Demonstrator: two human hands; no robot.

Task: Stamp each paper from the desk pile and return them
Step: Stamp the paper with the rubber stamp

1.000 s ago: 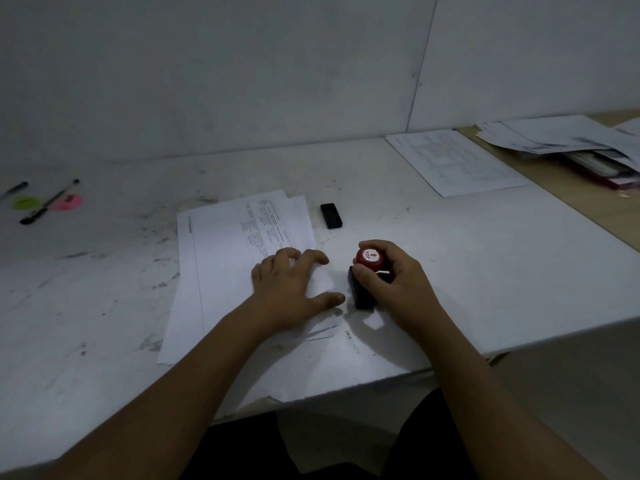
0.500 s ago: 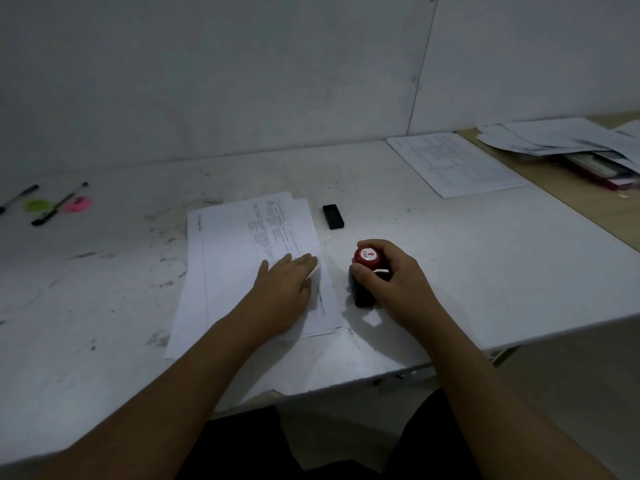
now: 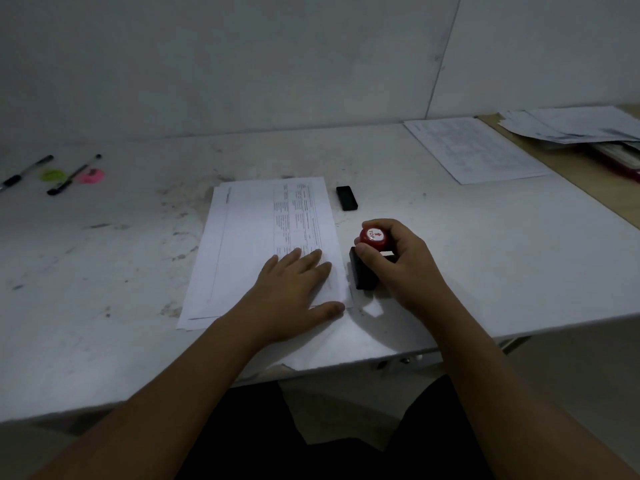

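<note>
A stack of printed white papers (image 3: 263, 237) lies in the middle of the white desk (image 3: 485, 258). My left hand (image 3: 294, 292) rests flat on the stack's near right corner, fingers spread. Just to the right of the papers stands a stamp (image 3: 367, 258) with a red round top marked "TOP" and a black body. My right hand (image 3: 401, 268) grips it from the right side, its base down on the desk beside the paper edge.
A small black cap (image 3: 346, 198) lies beyond the stamp. A single printed sheet (image 3: 474, 150) sits at the back right, with a messy paper pile (image 3: 571, 126) on the wooden surface beyond. Two pens (image 3: 72, 174) and round stickers lie far left. The desk's front edge is close.
The paper stack has been straightened and squared. My left hand moved from curled fingers to lying flat on the papers. My right hand stayed on the stamp.
</note>
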